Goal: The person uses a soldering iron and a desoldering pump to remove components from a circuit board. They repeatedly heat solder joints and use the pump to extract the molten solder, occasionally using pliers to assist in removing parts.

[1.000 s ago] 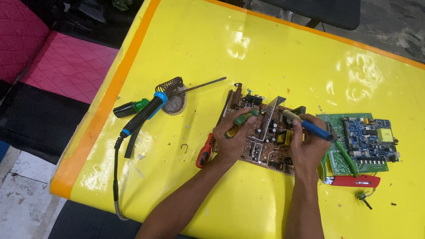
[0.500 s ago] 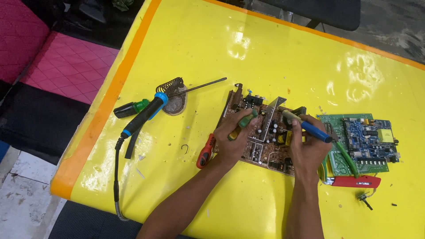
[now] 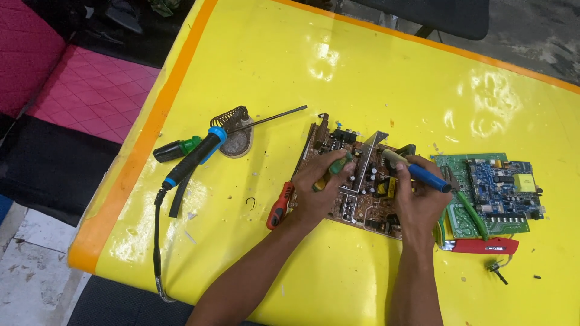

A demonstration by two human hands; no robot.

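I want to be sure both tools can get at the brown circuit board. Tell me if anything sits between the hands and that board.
Nothing visible does. The left hand rests directly on the brown circuit board, holding a green-handled tool. The right hand, holding a blue-handled tool, is over the board's right edge. The metal heat sink stands upright between the hands.

Our two forearms come in from the bottom edge, bare from elbow to wrist: no sleeves, no gloves, no watch or bracelet on either. Our left hand and right hand are bare too, with short nails and no rings showing.
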